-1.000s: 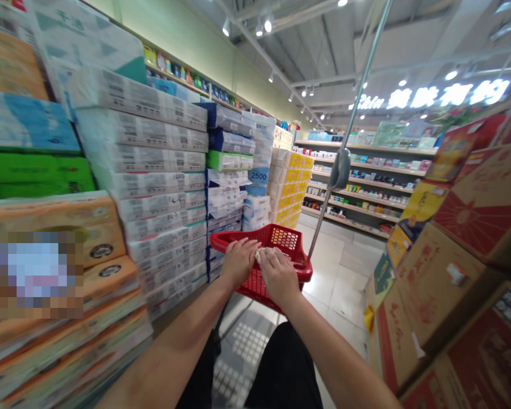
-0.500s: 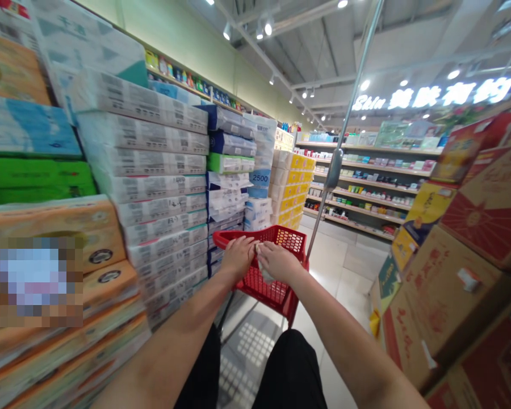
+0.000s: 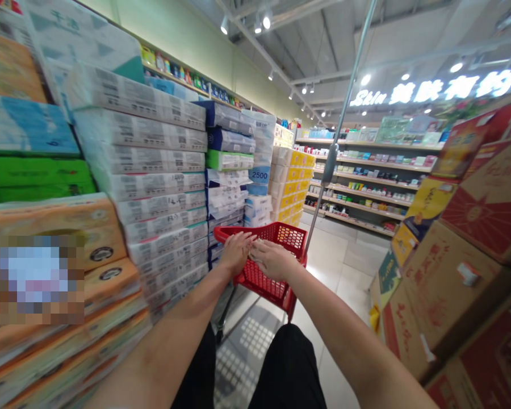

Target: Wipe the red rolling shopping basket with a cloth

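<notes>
A red shopping cart [image 3: 283, 232] with a perforated basket stands in front of my knees. My left hand [image 3: 237, 254] is over the near left part of the basket, palm down, its fingers stretched forward. Close beside it, my right hand [image 3: 272, 261] has its fingers bent around a small pale crumpled tissue or cloth [image 3: 252, 251], mostly hidden. The fingertips of the two hands nearly meet around this scrap. Whether either hand rests on the cart's rim cannot be made out.
Packs of paper tissue [image 3: 157, 139] rise in tall stacks on the left. Cardboard cartons [image 3: 430, 284] line the right side. A metal pole [image 3: 317, 216] slants up by the cart. Shelves [image 3: 366, 184] of small goods stand beyond the pale tiled floor [image 3: 334, 244].
Both hands have shifted slightly left, and the right hand has turned a little flatter. The pale scrap that hung below the right hand is now mostly covered. The view has moved slightly.
</notes>
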The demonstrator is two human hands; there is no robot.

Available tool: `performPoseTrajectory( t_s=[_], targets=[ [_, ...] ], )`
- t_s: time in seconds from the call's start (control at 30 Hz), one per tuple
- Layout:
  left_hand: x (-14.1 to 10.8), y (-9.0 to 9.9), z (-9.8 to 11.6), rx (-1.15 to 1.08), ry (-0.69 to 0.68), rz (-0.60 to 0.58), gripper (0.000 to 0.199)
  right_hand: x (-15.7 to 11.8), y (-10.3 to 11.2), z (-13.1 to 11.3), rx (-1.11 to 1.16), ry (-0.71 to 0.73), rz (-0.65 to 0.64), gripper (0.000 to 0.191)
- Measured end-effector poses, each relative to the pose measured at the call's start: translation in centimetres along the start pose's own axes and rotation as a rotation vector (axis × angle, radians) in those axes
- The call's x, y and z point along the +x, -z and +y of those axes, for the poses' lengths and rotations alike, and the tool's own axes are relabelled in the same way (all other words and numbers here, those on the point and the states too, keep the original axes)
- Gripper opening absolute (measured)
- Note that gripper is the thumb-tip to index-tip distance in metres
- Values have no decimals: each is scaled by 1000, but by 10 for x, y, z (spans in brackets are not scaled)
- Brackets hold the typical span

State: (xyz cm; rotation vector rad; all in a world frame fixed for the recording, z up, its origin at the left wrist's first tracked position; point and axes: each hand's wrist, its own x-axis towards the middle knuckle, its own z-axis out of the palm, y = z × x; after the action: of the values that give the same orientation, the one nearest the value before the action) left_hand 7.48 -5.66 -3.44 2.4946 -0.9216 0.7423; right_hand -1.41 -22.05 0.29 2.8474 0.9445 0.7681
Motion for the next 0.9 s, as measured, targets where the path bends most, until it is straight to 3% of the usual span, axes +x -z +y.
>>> performPoseTrajectory(
  t_s=[0.07,0.23,0.47,0.63,0.8,0.9],
  targets=[
    [1,-1,-3,-11,-5,1,48,1,-1,-1,-11,50,12,41],
    [4,-4,-2,-7,9,4,48,2,-6,2,-17,-111,103,40],
    [5,-3,1,30,-16,-22,47,-6,-7,6,-101,113,31,41],
    [6,-3,5,17,-8,-37,49,-1,-14,14,-89,-149,128,34],
    [4,-6,12,53,4,2,48,-11,-17,19,-117,101,119,39],
    [3,-6,17,67,-16,3,47,-18,-14,23,-57,95,135,39]
  ],
)
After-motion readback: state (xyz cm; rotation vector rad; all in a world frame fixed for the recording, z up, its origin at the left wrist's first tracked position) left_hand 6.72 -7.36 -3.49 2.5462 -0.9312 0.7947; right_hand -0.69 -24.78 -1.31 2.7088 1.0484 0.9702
